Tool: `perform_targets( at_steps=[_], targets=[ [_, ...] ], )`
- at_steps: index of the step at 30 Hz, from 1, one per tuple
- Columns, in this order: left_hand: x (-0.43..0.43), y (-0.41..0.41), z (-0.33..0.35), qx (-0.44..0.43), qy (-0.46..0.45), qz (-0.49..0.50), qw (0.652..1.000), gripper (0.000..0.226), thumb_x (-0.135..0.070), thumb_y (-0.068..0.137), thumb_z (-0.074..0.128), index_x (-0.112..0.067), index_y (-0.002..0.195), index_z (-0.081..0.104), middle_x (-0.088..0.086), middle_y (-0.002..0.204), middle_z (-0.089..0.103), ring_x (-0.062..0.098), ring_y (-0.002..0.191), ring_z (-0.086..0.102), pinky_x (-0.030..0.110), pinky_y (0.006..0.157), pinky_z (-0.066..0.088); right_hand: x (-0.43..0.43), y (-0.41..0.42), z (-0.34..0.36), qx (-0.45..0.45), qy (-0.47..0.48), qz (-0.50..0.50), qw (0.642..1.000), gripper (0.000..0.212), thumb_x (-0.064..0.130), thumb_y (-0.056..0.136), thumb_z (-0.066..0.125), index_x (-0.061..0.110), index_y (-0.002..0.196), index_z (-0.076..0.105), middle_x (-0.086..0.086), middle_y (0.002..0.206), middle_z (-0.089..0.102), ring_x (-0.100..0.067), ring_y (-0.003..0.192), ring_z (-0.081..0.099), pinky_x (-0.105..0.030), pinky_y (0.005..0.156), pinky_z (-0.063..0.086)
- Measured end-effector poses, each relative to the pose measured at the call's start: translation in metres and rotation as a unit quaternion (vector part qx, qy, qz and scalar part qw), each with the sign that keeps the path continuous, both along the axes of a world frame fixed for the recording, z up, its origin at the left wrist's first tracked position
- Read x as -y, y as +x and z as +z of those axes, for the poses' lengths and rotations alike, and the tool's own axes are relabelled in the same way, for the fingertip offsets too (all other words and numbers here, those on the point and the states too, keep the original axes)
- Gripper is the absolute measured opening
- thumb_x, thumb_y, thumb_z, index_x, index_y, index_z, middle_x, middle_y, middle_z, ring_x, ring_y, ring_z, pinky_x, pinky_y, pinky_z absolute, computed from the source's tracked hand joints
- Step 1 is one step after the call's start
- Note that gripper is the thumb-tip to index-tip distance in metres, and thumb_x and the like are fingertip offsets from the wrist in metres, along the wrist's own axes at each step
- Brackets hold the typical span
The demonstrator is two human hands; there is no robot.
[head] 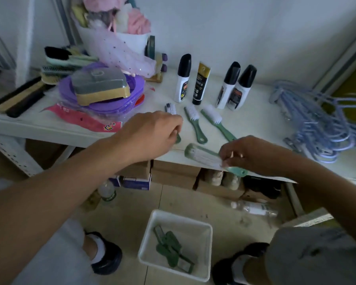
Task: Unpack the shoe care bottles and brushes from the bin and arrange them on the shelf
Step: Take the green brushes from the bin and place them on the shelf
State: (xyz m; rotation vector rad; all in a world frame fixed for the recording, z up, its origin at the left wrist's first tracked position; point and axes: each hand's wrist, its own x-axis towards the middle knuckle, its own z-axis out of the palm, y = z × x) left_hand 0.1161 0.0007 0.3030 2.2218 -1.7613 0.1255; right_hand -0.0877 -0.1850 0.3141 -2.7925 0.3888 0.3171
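The white shelf (255,112) carries everything set out so far. On the floor below its front edge sits the white bin (183,218), with several green brushes (173,249) left inside, so the unpacking is judged only partly done. At the shelf's right end lies a tangle of blue hangers (312,120); at its left end sits a stack of purple basins (103,93).

The left hand (152,132) reaches over the shelf's front-middle, knuckles up, fingers curled down onto the handle of the leftmost brush (171,109), apparently pinching it, though the contact itself is hidden. The right hand (249,155) hovers at the shelf's front edge, its fingertips pinching the handle of a fourth brush (206,158), held bristles up and half out over the edge.

Toward the back of the shelf four bottles (199,85) stand upright in a row. In front of them two more brushes (194,124) lie side by side, handles toward the person.

The likeliest slip is the fourth brush falling to the floor if it is let go this close to the edge. The tall, narrow bottles could also tip if a sleeve or wrist brushes them on a reach past. Space toward the hangers is tight, so later brushes may crowd or skew the row.
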Motion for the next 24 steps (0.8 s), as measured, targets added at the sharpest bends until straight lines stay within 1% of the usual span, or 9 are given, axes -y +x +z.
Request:
perform_targets(
  at_steps=[2,4,6,8,11,15,18,22,24],
  targets=[
    [0.003,0.001,0.000,0.003,-0.030,0.006,1.000,0.009,-0.027,0.096,0.048,-0.027,0.095,0.057,-0.003,0.093,0.064,0.020,0.073,0.062,0.036,0.063,0.051,0.035,-0.004,0.008,0.050,-0.026,-0.054,0.997,0.007,0.034,0.092,0.066,0.040,0.090,0.064,0.017,0.088,0.066,0.004,0.079,0.060,-0.018,0.068,0.042],
    [0.006,0.002,-0.005,0.003,-0.026,0.003,1.000,0.009,-0.026,0.096,0.049,-0.027,0.093,0.057,-0.005,0.090,0.064,0.017,0.069,0.061,0.035,0.061,0.051,0.072,-0.006,0.002,0.084,-0.039,-0.127,0.988,0.005,0.031,0.093,0.066,0.030,0.095,0.070,0.009,0.087,0.068,-0.003,0.077,0.061,-0.023,0.066,0.043],
    [0.008,0.001,-0.013,0.014,-0.010,-0.006,1.000,0.008,-0.025,0.096,0.049,-0.026,0.094,0.057,-0.009,0.091,0.064,0.010,0.067,0.057,0.028,0.054,0.041,0.101,-0.005,-0.009,0.087,-0.036,-0.191,0.977,0.017,0.029,0.092,0.068,0.017,0.102,0.074,0.007,0.083,0.066,-0.009,0.075,0.061,-0.025,0.066,0.043],
    [0.009,0.002,-0.020,0.026,0.000,-0.022,0.999,0.010,-0.024,0.096,0.049,-0.026,0.095,0.059,-0.012,0.092,0.063,0.008,0.067,0.055,0.023,0.052,0.033,0.118,-0.001,-0.017,0.078,-0.024,-0.224,0.971,0.023,0.029,0.091,0.069,0.011,0.106,0.074,0.005,0.082,0.065,-0.012,0.074,0.062,-0.027,0.069,0.045],
    [0.012,0.003,-0.026,0.033,0.009,-0.032,0.999,0.012,-0.024,0.096,0.047,-0.026,0.099,0.059,-0.010,0.088,0.060,0.013,0.068,0.056,0.027,0.053,0.033,0.128,0.008,-0.025,0.071,0.003,-0.247,0.966,0.023,0.031,0.091,0.070,0.012,0.103,0.073,0.006,0.081,0.065,-0.012,0.073,0.060,-0.025,0.064,0.043],
    [0.015,-0.001,-0.030,0.040,0.015,-0.039,0.998,0.012,-0.023,0.097,0.047,-0.026,0.099,0.058,-0.010,0.085,0.057,0.015,0.067,0.055,0.031,0.055,0.036,0.130,0.020,-0.028,0.070,0.009,-0.242,0.968,0.017,0.032,0.091,0.070,0.018,0.100,0.072,0.006,0.087,0.065,-0.008,0.076,0.058,-0.020,0.061,0.039],
    [0.016,-0.005,-0.034,0.039,0.026,-0.049,0.998,0.013,-0.020,0.098,0.047,-0.026,0.099,0.059,-0.010,0.085,0.054,0.015,0.066,0.055,0.032,0.056,0.041,0.127,0.023,-0.026,0.074,-0.008,-0.252,0.965,0.016,0.033,0.087,0.074,0.020,0.096,0.072,0.004,0.085,0.069,-0.007,0.072,0.063,-0.021,0.060,0.040],
    [0.013,-0.006,-0.036,0.035,0.026,-0.056,0.997,0.014,-0.020,0.097,0.048,-0.025,0.100,0.061,-0.009,0.091,0.059,0.015,0.066,0.057,0.038,0.060,0.051,0.121,0.023,-0.028,0.066,-0.026,-0.265,0.962,0.017,0.036,0.086,0.075,0.021,0.095,0.072,0.006,0.076,0.074,-0.003,0.067,0.066,-0.023,0.061,0.043],
    [0.012,-0.008,-0.036,0.031,0.021,-0.058,0.998,0.014,-0.020,0.097,0.049,-0.025,0.102,0.061,-0.010,0.092,0.060,0.013,0.066,0.057,0.037,0.060,0.051,0.115,0.023,-0.026,0.070,-0.049,-0.264,0.961,0.018,0.035,0.088,0.073,0.021,0.100,0.070,0.007,0.081,0.073,-0.002,0.068,0.064,-0.023,0.059,0.043]
  ],
)
